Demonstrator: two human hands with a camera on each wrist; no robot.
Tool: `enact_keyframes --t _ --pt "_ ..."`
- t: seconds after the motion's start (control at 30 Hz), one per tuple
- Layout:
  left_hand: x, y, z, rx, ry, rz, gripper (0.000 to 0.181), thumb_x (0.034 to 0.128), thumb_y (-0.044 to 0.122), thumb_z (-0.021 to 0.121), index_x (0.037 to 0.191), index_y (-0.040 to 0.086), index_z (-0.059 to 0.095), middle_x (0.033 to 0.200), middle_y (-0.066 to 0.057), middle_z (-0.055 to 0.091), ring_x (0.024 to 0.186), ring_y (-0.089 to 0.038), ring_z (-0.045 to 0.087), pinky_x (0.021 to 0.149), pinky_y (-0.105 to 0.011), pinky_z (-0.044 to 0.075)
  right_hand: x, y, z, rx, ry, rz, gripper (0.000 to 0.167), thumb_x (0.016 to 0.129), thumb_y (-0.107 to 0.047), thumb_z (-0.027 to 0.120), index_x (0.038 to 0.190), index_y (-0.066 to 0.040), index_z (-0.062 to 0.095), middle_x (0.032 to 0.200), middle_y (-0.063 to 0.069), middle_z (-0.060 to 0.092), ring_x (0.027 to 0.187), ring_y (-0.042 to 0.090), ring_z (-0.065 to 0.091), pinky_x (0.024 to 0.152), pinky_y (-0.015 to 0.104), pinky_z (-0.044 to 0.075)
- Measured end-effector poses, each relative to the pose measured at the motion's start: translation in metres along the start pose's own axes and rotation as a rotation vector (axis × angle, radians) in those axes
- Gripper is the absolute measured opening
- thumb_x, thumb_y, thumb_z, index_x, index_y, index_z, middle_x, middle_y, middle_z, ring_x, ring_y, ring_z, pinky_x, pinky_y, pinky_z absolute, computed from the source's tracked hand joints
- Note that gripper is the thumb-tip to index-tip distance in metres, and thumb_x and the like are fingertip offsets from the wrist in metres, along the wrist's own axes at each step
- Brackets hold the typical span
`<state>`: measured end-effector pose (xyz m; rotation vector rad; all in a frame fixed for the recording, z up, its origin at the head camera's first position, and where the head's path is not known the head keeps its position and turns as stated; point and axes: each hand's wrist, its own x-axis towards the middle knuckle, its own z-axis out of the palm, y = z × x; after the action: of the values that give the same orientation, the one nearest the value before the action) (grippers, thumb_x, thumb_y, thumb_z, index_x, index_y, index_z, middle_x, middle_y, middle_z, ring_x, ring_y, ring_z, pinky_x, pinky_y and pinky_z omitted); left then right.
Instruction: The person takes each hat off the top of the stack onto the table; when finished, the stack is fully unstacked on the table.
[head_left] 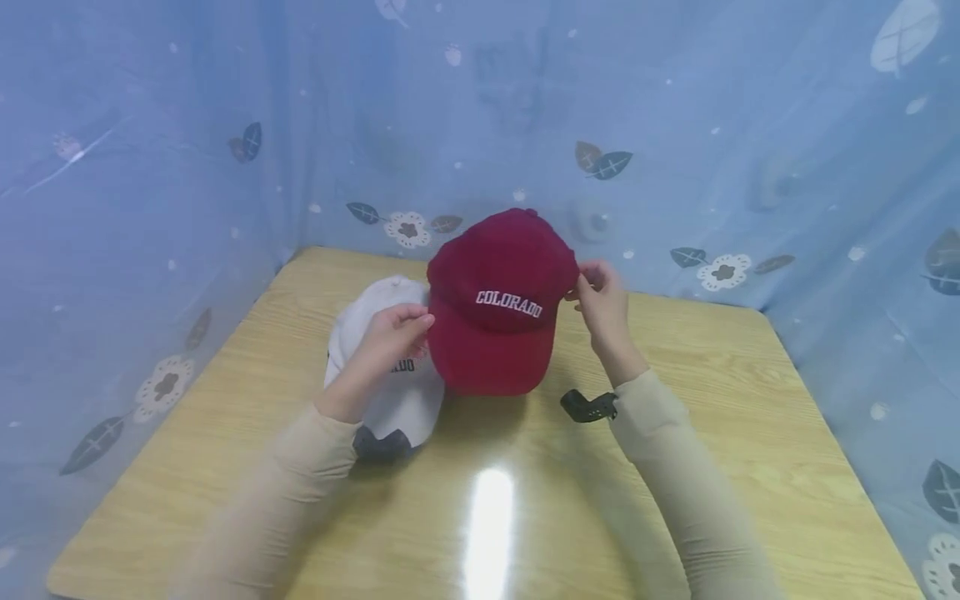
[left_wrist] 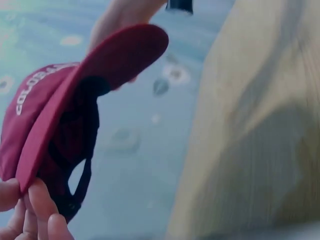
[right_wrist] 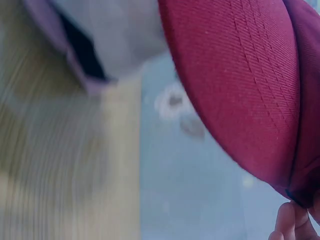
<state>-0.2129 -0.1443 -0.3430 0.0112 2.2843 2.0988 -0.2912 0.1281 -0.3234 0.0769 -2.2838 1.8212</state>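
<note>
Head view: I have the red baseball cap (head_left: 497, 312) held above the desk (head_left: 765, 433), fingers of the left hand (head_left: 390, 337) and right hand (head_left: 606, 310) pinching opposite sides. I judge it light, soft-crowned, stiffer-brimmed; grip at the brim's corners.

Blue cloth (head_left: 450, 117) hung behind and on both sides of a light wood-grain table (head_left: 727, 433), creased in places. Its print showed white flowers (head_left: 408, 229) with brown centres, dark and brownish leaves (head_left: 611, 165), small pale spots. Table's far corners were rounded. A white glare (head_left: 489, 533) lay on the near tabletop. Wrist views were blurred; the backdrop there seemed the same cloth.
</note>
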Motion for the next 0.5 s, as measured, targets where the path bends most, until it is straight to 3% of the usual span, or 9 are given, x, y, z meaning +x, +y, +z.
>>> enact_keyframes --t 0.23,0.5 --pt "0.027 -0.015 0.072 -0.070 -0.041 -0.092 0.024 0.0917 0.010 0.054 0.109 -0.006 0.056 0.073 -0.001 0.058 0.058 -0.009 0.054 0.053 -0.019 0.047 0.000 0.023 -0.064 -0.064 0.106 0.058 0.009 0.093 -0.017 0.051 0.084 -0.021 0.053 0.078 -0.008 0.056 0.063 0.005 0.059 0.054 0.018 0.046" --pt "0.032 -0.041 0.133 -0.050 -0.085 -0.151 0.023 0.0917 0.013 0.055 0.107 -0.004 0.059 0.076 -0.003 0.059 0.059 -0.010 0.055 0.052 -0.020 0.047 -0.007 0.052 -0.111 -0.167 0.167 0.124 0.010 0.094 -0.018 0.049 0.085 -0.021 0.052 0.075 -0.015 0.055 0.058 -0.002 0.058 0.051 0.015 0.046"
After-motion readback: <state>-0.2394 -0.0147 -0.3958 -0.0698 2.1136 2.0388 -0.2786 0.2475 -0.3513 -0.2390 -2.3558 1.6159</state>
